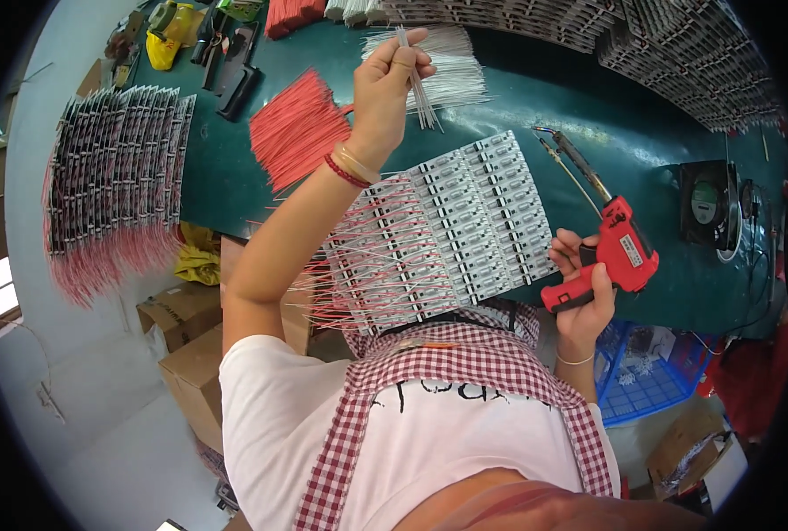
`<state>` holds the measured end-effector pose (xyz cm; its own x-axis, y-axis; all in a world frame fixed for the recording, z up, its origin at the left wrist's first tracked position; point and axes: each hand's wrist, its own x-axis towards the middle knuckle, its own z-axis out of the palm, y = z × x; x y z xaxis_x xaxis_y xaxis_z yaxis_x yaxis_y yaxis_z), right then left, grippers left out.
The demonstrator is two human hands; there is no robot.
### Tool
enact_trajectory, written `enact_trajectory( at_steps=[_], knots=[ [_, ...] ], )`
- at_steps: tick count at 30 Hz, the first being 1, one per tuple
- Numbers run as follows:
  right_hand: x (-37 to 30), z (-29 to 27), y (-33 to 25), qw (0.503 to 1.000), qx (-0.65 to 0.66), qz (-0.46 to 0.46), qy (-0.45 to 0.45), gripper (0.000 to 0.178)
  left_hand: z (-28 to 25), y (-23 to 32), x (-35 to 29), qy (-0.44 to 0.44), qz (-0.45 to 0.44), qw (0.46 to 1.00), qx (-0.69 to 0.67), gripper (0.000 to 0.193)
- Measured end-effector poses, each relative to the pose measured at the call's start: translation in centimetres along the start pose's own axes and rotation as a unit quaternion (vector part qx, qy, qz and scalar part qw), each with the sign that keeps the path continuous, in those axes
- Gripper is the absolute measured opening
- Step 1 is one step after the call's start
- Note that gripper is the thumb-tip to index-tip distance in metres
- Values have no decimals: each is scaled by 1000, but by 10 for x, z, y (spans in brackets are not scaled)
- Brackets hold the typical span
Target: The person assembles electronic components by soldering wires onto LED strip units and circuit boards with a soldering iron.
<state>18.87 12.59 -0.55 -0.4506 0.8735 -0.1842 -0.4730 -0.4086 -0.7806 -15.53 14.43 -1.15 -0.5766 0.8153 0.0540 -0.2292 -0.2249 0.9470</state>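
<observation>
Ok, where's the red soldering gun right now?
The red soldering gun is right of centre in the head view, in the right hand, just right of the white circuit boards.

On the far left corner of the green tabletop (219,181), a yellow plastic bag (160,51) is placed. Near the tabletop's right end, a black device with a round face (703,203) is set. Below the tabletop's near edge, a blue plastic basket (646,403) is seen at the right, and brown cardboard boxes (195,380) at the left.
</observation>
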Motion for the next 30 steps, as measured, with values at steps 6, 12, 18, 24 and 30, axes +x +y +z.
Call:
enact_trajectory(
  at_steps=[6,12,18,24,30],
  knots=[
    [-5,1,2,1000,6,-4,5,40,6,12,3,-61,193,868,453,18],
    [-10,2,3,1000,-16,4,-3,40,-2,-24,23,-118,255,696,661,14],
    [-12,1,2,1000,2,-5,22,39,-1,-18,34,-83,236,696,673,11],
    [-7,-5,2,1000,15,11,21,39,-7,6,39,-37,257,718,646,14],
    [-8,-6,-2,1000,14,7,16,40,16,33,-15,-10,92,967,237,26]
  ],
)
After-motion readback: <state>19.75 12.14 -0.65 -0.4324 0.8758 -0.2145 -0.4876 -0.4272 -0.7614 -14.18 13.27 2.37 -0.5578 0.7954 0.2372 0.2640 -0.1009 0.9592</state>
